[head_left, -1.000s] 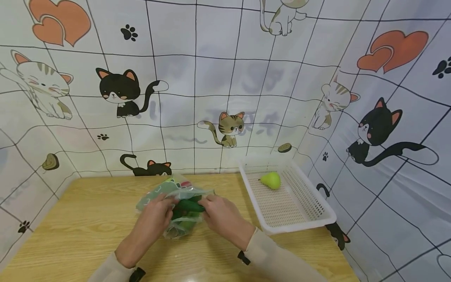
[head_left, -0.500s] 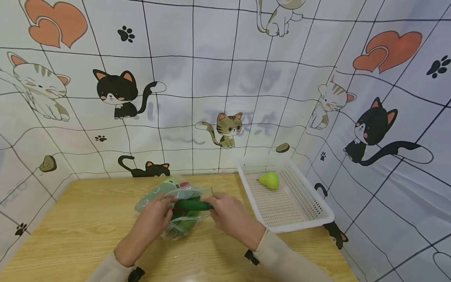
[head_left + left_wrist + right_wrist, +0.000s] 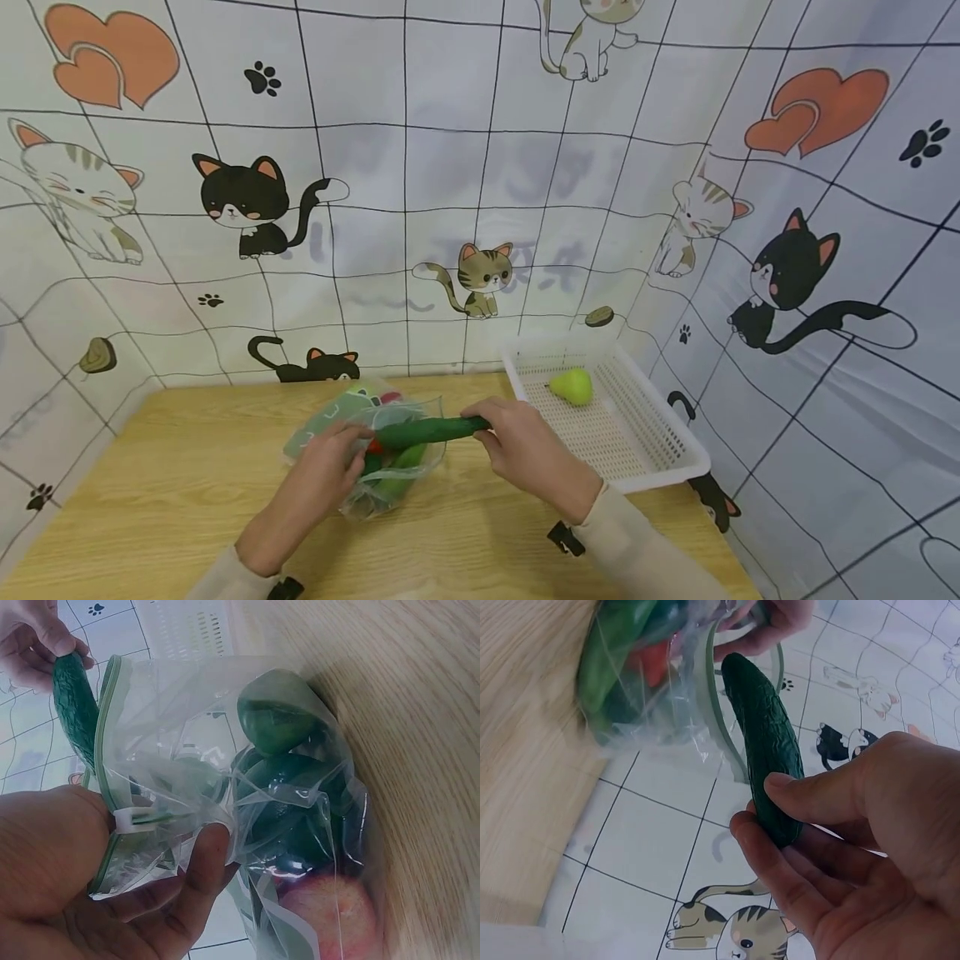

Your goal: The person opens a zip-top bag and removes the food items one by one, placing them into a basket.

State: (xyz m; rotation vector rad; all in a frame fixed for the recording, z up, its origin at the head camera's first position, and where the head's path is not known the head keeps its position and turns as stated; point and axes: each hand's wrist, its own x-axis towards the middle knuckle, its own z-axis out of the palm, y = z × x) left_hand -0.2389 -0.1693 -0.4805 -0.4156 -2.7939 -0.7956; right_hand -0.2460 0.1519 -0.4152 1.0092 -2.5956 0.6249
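My right hand (image 3: pixel 528 446) pinches one end of a dark green cucumber (image 3: pixel 431 430), whose other end is at the mouth of a clear zip bag (image 3: pixel 408 479). In the right wrist view the thumb and fingers grip the cucumber (image 3: pixel 761 739) near its lower end. My left hand (image 3: pixel 322 462) holds the bag's rim beside its white slider (image 3: pixel 133 819). Through the plastic in the left wrist view show dark green vegetables (image 3: pixel 281 817), a rounded green one (image 3: pixel 274 712) and a reddish round fruit (image 3: pixel 330 915). Something red (image 3: pixel 654 664) also shows inside.
A white perforated basket (image 3: pixel 660 479) stands at the right of the wooden table (image 3: pixel 187 475), with a green pear (image 3: pixel 572 387) in it. A cat-print cloth (image 3: pixel 450 167) hangs behind and along the sides.
My right hand has moved right and slightly up, drawing the cucumber out of the bag so that most of its length shows. My left hand stays at the bag's rim.
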